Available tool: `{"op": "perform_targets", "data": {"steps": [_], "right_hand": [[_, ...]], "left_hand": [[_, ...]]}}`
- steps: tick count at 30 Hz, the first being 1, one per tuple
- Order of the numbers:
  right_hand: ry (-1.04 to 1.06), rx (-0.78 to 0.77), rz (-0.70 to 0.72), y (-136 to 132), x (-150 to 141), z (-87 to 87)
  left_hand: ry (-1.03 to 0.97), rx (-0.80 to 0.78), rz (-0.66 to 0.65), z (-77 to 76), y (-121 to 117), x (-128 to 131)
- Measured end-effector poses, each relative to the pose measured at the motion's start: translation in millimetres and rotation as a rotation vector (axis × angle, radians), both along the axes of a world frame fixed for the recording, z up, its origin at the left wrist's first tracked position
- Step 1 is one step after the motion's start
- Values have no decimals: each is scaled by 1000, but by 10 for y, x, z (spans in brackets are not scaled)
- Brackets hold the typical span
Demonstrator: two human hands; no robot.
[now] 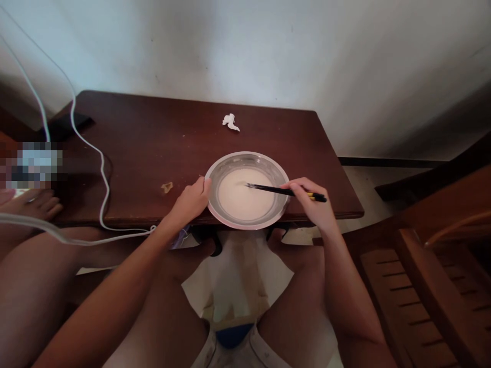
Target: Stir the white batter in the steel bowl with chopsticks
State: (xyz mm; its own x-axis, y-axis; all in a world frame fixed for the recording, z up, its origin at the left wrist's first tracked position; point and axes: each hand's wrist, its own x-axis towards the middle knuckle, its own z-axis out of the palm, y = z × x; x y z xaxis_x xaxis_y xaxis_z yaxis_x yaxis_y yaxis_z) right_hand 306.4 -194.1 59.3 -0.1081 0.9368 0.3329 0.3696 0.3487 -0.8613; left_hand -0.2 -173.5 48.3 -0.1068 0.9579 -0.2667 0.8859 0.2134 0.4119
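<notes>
A round stainless steel bowl stands at the table's front edge, with a milky white liquid in it. My left hand is closed on the bowl's left rim. In my right hand, above the right rim, are black chopsticks with a gold band near the back end. They slant leftward over the bowl, and their tips reach the liquid near its middle. Whether the tips dip below the surface is hard to see.
Crumpled white tissue lies behind the bowl on the brown table. A small brownish scrap is left of my left hand. White cables cross the left side, near another person's hand. A wooden chair stands at right.
</notes>
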Motion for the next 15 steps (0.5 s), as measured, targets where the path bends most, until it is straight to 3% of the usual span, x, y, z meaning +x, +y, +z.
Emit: {"op": "perform_targets", "data": {"steps": [3,9,13,15], "right_hand": [[137,-19,-124,-5,72,5],[-13,-75,126,-15,-34,-9],[82,4,-83,-6,46,2],[160,-30,-107,-14,71,2]], "left_hand": [[-3,-2,-6,0,0,3],[9,1,9,18,-5,8],[3,2,5,9,-1,9],[-5,8,1,-8,3,2]]}}
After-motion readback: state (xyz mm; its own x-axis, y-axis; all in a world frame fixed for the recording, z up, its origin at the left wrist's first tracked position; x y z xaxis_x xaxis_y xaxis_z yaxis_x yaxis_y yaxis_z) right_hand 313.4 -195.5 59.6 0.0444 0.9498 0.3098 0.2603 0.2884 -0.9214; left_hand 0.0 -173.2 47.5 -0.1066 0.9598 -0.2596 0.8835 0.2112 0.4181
